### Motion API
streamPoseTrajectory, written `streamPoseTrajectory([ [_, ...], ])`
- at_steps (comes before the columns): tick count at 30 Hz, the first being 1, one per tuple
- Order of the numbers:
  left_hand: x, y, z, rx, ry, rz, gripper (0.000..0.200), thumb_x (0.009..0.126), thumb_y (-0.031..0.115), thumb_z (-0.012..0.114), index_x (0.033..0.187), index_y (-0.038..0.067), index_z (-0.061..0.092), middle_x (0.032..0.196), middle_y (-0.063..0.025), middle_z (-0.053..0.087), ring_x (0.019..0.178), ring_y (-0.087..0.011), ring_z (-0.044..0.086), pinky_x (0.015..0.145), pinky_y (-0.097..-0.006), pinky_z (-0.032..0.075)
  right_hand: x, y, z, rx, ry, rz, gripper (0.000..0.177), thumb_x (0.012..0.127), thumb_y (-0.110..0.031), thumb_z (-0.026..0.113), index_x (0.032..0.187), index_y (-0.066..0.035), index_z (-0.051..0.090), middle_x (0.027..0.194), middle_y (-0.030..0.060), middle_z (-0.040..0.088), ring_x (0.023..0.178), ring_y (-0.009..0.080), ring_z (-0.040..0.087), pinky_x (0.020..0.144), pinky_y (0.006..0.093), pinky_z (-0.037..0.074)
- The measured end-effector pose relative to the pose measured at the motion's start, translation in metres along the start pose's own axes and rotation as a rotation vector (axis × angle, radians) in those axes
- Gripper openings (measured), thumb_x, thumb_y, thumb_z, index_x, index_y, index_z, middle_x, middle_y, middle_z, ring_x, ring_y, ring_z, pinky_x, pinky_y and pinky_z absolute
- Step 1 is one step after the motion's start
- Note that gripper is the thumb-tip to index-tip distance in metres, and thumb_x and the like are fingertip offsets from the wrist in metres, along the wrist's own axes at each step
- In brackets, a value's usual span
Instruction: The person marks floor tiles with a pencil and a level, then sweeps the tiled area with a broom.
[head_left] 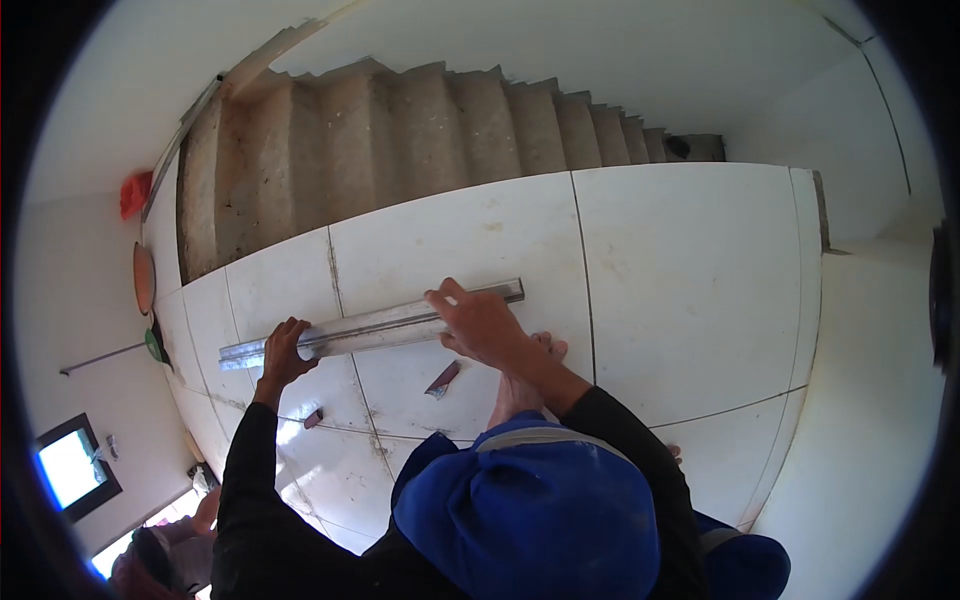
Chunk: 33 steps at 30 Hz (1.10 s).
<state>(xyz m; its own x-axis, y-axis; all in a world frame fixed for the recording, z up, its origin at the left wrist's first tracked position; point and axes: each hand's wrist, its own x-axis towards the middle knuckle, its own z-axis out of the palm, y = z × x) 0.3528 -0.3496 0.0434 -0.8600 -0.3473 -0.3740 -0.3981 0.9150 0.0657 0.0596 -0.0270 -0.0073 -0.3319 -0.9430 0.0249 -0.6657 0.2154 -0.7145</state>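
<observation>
A long aluminium bar (385,328) with a lengthwise groove lies slantwise across the white floor tiles in front of me. My left hand (286,352) is wrapped around it near its left end, fingers over the far side. Further right, my right hand (476,320) grips the bar with bent fingers, some way in from its right end. Just below the bar, a small reddish-brown scrap with a pale tip (443,380) rests on the tiles. A smaller dark reddish piece (314,418) lies nearer my left forearm. My bare foot (515,398) is below my right wrist.
Beyond the tiles' far edge, a bare concrete staircase (390,140) drops away. A round orange disc (144,278), a green object (156,342) and something red (134,194) are by the left wall. Another person (165,560) is at the lower left. A white wall (860,400) bounds the right.
</observation>
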Motion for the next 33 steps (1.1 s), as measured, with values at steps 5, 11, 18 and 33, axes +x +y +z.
streamPoseTrajectory([
  [5, -0.022, -0.04, 0.019, -0.029, -0.006, -0.103, 0.064, 0.056, 0.015, 0.091, 0.113, 0.008, 0.062, 0.103, -0.0116, 0.063, 0.099, -0.0355, 0.063, 0.084, -0.047, 0.054, -0.046, 0.107, -0.062, -0.002, 0.417, 0.441, 0.025, 0.086, -0.009, 0.066, 0.106, -0.001, 0.054, 0.095, 0.0178, 0.062, 0.086, 0.0374, 0.066, 0.075, 0.048, 0.054],
  [11, -0.044, -0.057, 0.045, -0.047, -0.051, -0.227, 0.066, 0.058, 0.018, 0.092, 0.116, 0.008, 0.061, 0.106, -0.012, 0.064, 0.099, -0.0368, 0.065, 0.083, -0.047, 0.055, -0.049, 0.166, -0.095, -0.107, 0.441, 0.488, 0.018, 0.092, 0.005, 0.059, 0.108, 0.0, 0.064, 0.096, 0.0191, 0.065, 0.086, 0.0359, 0.067, 0.076, 0.0459, 0.054],
  [18, -0.061, -0.048, 0.071, -0.028, -0.016, -0.302, 0.068, 0.058, 0.02, 0.093, 0.117, 0.007, 0.061, 0.113, -0.0146, 0.067, 0.097, -0.0393, 0.067, 0.082, -0.0473, 0.055, 0.008, 0.178, -0.084, 0.051, 0.488, 0.625, 0.004, 0.096, -0.003, 0.061, 0.095, 0.0, 0.064, 0.085, 0.0174, 0.071, 0.075, 0.034, 0.07, 0.069, 0.0424, 0.055],
  [33, 0.224, 0.231, -0.011, -0.6, 0.58, 0.069, 0.04, 0.081, 0.015, 0.079, 0.118, 0.007, 0.066, 0.113, -0.0128, 0.068, 0.107, -0.0328, 0.065, 0.094, -0.0418, 0.051, -0.009, 0.157, -0.053, -0.57, 0.193, 0.521, 0.006, 0.09, -0.008, 0.064, 0.095, -0.005, 0.066, 0.084, 0.012, 0.069, 0.076, 0.0311, 0.072, 0.066, 0.0419, 0.059],
])
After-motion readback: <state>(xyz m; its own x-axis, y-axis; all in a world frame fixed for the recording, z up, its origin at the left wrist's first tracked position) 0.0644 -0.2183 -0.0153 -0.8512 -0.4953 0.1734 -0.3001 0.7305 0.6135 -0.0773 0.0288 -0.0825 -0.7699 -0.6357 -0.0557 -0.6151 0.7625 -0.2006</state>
